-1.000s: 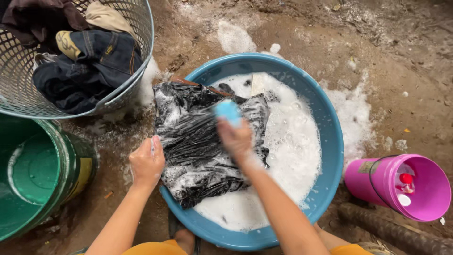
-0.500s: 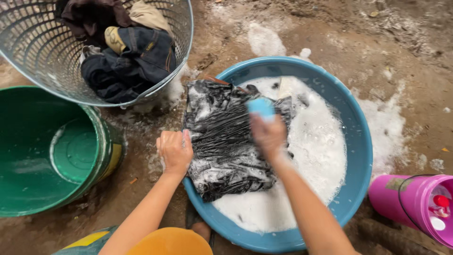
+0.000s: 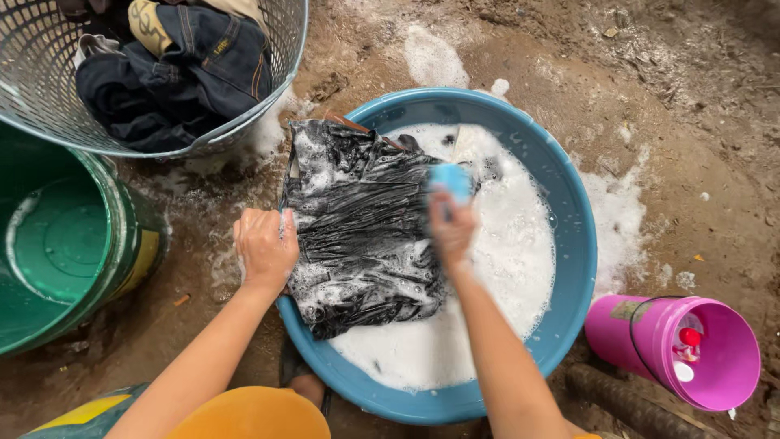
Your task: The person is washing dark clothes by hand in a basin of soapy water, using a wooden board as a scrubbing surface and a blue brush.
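A green bucket (image 3: pixel 57 252) stood at the left edge of the muddy ground, with a mesh laundry basket (image 3: pixel 49 97) of dark clothes behind it. The left hand (image 3: pixel 264 248) was closed on the near-left edge of a soapy black garment (image 3: pixel 361 232), pinning it over the left rim of a blue basin (image 3: pixel 573 244) full of suds. The right hand (image 3: pixel 451 228) gripped a blue scrub brush (image 3: pixel 449 180) at the cloth's right side. This looked like mid-scrub; continuing would call for firm strokes while the cloth stayed anchored. A pink bucket (image 3: pixel 650 337) lay tipped at lower right.
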